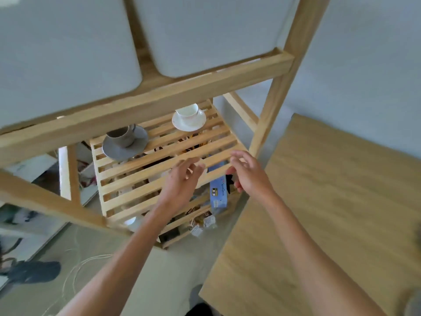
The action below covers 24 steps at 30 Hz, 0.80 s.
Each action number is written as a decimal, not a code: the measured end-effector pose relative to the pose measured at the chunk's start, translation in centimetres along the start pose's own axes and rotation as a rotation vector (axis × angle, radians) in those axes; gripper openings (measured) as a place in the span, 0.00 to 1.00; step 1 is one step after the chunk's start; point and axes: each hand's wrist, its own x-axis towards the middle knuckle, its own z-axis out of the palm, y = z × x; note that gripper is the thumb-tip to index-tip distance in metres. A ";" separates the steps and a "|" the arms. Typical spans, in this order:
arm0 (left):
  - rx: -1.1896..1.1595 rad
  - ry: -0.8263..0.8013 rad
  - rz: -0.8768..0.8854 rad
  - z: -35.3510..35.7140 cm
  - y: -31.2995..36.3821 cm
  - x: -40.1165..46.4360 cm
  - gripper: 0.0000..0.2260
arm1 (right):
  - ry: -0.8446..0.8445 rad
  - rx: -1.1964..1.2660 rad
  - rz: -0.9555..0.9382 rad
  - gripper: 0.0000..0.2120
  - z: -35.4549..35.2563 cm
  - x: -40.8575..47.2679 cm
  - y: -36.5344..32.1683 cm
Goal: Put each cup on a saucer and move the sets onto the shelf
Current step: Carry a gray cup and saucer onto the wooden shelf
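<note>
Two sets are seen on the slatted shelf [159,169]: grey cup [120,136] on grey saucer [125,147], white cup [187,111] on white saucer [189,121]. Left hand [180,179] and right hand [248,174] are held empty, fingers loosely spread (nothing gripped). The sets could be knocked over if the shelf is bumped.

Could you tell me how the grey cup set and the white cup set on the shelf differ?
The grey cup set is dark grey, while the white cup set is white. The grey one sits at the left of the slatted shelf, the white one further back and to the right. Both are a cup standing upright on its saucer.
</note>
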 end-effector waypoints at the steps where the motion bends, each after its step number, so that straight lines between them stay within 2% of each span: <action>1: -0.023 -0.031 0.012 0.1 0.4 -1.6 0.17 | 0.029 0.014 0.011 0.10 -0.4 -2.0 0.5; 5: -0.111 -0.120 0.052 0.3 1.7 -7.3 0.16 | 0.104 0.031 0.003 0.11 -1.7 -8.8 2.6; 11: -0.189 -0.127 0.044 2.5 4.3 -14.7 0.15 | 0.201 0.156 0.018 0.11 -4.4 -18.8 5.9; 17: -0.135 -0.189 0.090 8.5 8.6 -21.2 0.14 | 0.271 0.246 0.059 0.11 -10.0 -28.4 10.5; 24: -0.258 -0.317 0.097 18.1 12.2 -26.3 0.13 | 0.391 0.346 0.213 0.10 -16.4 -37.9 17.9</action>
